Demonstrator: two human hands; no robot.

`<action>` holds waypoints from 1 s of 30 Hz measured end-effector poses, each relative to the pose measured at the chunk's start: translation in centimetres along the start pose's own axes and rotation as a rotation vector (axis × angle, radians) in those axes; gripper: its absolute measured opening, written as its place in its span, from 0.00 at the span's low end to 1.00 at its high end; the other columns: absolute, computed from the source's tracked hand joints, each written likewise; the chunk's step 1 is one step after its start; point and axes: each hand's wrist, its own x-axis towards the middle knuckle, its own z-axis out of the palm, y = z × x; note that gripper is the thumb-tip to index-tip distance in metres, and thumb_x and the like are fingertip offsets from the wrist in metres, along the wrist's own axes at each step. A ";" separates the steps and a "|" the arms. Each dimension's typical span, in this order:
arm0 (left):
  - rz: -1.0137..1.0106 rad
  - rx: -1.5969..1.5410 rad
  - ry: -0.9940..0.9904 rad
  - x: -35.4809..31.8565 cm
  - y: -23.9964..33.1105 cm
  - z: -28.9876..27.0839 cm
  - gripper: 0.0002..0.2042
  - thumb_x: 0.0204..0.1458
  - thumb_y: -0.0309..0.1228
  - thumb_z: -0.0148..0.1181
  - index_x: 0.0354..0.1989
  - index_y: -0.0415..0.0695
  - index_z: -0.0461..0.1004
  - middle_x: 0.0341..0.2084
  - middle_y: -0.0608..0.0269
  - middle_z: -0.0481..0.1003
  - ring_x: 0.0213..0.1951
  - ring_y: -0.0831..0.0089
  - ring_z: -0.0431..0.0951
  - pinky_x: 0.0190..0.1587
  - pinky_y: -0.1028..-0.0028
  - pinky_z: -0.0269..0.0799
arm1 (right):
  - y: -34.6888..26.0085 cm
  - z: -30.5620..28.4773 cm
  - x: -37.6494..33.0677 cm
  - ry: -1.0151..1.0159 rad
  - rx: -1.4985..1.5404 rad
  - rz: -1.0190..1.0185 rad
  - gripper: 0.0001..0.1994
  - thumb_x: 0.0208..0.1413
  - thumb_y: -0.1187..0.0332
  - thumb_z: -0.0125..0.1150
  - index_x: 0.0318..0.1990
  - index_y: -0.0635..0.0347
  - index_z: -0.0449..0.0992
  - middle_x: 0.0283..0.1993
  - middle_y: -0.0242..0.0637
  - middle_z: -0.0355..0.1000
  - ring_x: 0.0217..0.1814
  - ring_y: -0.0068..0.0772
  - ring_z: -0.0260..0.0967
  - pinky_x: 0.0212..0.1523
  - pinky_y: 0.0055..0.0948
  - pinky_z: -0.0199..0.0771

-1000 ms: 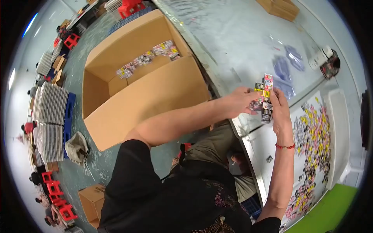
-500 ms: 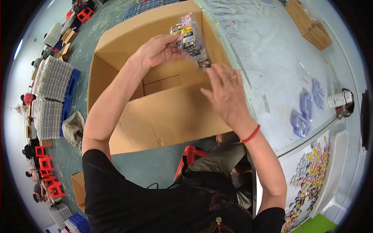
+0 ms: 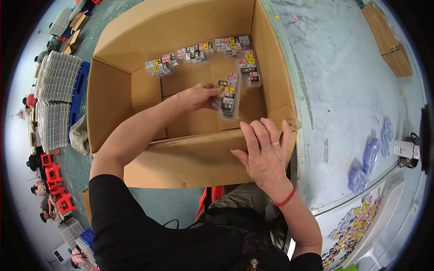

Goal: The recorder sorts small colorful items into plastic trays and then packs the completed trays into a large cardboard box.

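Brown carton's near edge point(image 3: 199, 137) is supporting the spread right hand point(image 3: 266, 158); the left hand point(image 3: 200, 95) is holding a clear pack point(image 3: 229, 97) inside.

Your left fingers point(image 3: 209, 92) hide part of the pack point(image 3: 230, 95), whose print is too small to read. The near side of your box point(image 3: 190, 165) covers some of its bottom. The view's top edge clips box and desk point(image 3: 348, 81); distant people point(image 3: 48, 209) show too small for detail.
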 end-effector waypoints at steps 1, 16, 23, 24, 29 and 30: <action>-0.039 0.028 -0.028 0.6 -0.7 -0.3 0.16 0.61 0.34 0.54 0.55 0.40 0.67 0.44 0.63 0.76 0.44 0.71 0.77 0.47 0.64 0.75 | 0.1 0.2 -0.1 0.019 -0.004 0.001 0.31 0.46 0.57 0.67 0.58 0.58 0.67 0.55 0.37 0.62 0.61 0.43 0.58 0.63 0.62 0.47; -0.014 0.011 -0.050 4.0 -4.1 4.6 0.18 0.60 0.38 0.56 0.53 0.41 0.67 0.44 0.65 0.74 0.45 0.76 0.74 0.50 0.70 0.73 | 0.6 1.4 -1.4 0.002 -0.138 -0.029 0.24 0.62 0.45 0.47 0.55 0.51 0.71 0.54 0.32 0.64 0.61 0.39 0.58 0.66 0.62 0.36; -0.028 0.045 0.065 3.9 -3.9 7.3 0.19 0.59 0.40 0.55 0.53 0.42 0.67 0.44 0.64 0.73 0.44 0.75 0.72 0.48 0.70 0.71 | 0.7 1.6 -1.4 0.018 -0.155 -0.038 0.22 0.62 0.46 0.48 0.54 0.50 0.72 0.53 0.31 0.65 0.61 0.38 0.57 0.67 0.62 0.33; -0.031 0.044 0.062 4.0 -3.6 7.8 0.19 0.59 0.40 0.55 0.53 0.42 0.67 0.44 0.64 0.73 0.44 0.75 0.72 0.48 0.70 0.71 | 0.7 1.6 -1.4 0.015 -0.156 -0.036 0.22 0.62 0.46 0.48 0.54 0.50 0.72 0.53 0.31 0.65 0.61 0.38 0.57 0.67 0.62 0.33; -0.095 0.392 0.237 6.4 -4.8 8.5 0.24 0.57 0.43 0.57 0.54 0.37 0.66 0.42 0.59 0.73 0.41 0.69 0.69 0.48 0.67 0.65 | 0.5 1.6 -1.3 0.022 -0.133 -0.040 0.22 0.62 0.46 0.49 0.54 0.49 0.72 0.54 0.31 0.65 0.62 0.37 0.57 0.66 0.62 0.33; -0.094 0.394 0.231 6.6 -4.7 8.6 0.24 0.57 0.43 0.57 0.54 0.37 0.66 0.42 0.59 0.73 0.41 0.69 0.69 0.48 0.67 0.65 | 0.6 1.6 -1.3 0.023 -0.139 -0.036 0.22 0.62 0.46 0.49 0.54 0.49 0.72 0.54 0.31 0.65 0.62 0.37 0.57 0.66 0.62 0.33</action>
